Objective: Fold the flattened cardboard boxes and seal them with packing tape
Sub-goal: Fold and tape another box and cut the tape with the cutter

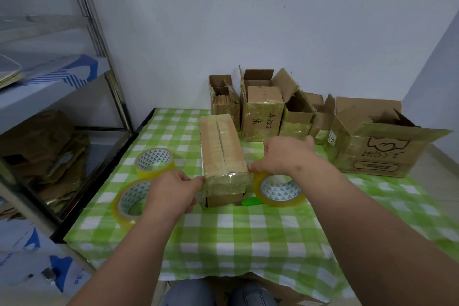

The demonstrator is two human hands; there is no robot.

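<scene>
Head view: my left hand (173,190) pinches tape on box (222,154); right hand (285,156) at 3 o'clock grips roll (279,190).

Looking like a small storeroom or packing corner. Metal shelving (99,40) is holding flattened cardboard (47,156), and opened boxes (263,112) are lining the bare wall (248,20) behind a cloth-covered desk (236,243).

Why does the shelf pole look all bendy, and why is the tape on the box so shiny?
In the head view, the wide-angle lens curves straight things near the edges, so the shelf pole bows; the tape across the near end of the box glints because room light bounces off its glossy film; the light is soft, so shadows under the hands are faint.
</scene>
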